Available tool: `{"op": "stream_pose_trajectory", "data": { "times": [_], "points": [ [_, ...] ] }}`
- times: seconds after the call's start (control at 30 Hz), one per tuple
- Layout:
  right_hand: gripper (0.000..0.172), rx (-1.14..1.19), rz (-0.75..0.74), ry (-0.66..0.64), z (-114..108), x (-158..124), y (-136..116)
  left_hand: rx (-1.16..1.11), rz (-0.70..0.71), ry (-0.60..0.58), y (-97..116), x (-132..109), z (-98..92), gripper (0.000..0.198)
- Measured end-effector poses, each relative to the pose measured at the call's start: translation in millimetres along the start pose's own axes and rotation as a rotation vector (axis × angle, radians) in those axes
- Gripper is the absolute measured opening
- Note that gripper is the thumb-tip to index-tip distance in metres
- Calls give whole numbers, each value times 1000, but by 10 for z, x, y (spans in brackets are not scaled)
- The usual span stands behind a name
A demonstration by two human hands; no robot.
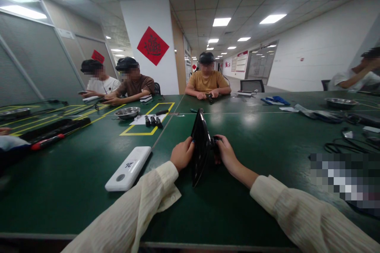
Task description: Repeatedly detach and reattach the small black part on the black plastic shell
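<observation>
A thin black flat device [199, 146], like a tablet or panel, stands on edge on the green table [89, 189], seen almost edge-on. My left hand [182, 153] grips its left side with curled fingers. My right hand [225, 153] clasps the right side, where a small dark part sits under the fingers. Both arms wear cream sleeves.
A white power bank [128, 167] lies left of my arm. Further off are a metal bowl [127, 112], small black parts [153, 121] in a yellow-taped box, red-handled tools [47, 141] at left, and cables [344, 146] at right. Several people sit around the table.
</observation>
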State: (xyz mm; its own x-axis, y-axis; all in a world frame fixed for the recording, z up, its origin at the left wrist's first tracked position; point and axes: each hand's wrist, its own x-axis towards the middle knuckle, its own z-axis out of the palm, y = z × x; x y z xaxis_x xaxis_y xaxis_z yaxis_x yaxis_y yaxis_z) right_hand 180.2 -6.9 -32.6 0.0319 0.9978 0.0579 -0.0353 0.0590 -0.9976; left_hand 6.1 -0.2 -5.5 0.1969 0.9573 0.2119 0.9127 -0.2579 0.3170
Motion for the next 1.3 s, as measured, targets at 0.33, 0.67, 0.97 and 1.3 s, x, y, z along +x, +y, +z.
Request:
{"op": "stream_pose_trajectory", "data": {
  "times": [0.33, 0.67, 0.97, 1.3],
  "points": [
    [34, 14, 1, 0, 2, -6, -5, 15, 2, -6, -22, -6, 9, 30],
    [36, 17, 3, -2, 5, 1, -6, -21, 8, 3, -49, 24, 55, 35],
    [38, 11, 2, -14, -2, 2, -7, -25, 8, -6, -43, 14, 30, 31],
    [38, 3, 10, -8, -1, 8, 3, 36, 14, 1, -14, -5, 7, 29]
  ]
}}
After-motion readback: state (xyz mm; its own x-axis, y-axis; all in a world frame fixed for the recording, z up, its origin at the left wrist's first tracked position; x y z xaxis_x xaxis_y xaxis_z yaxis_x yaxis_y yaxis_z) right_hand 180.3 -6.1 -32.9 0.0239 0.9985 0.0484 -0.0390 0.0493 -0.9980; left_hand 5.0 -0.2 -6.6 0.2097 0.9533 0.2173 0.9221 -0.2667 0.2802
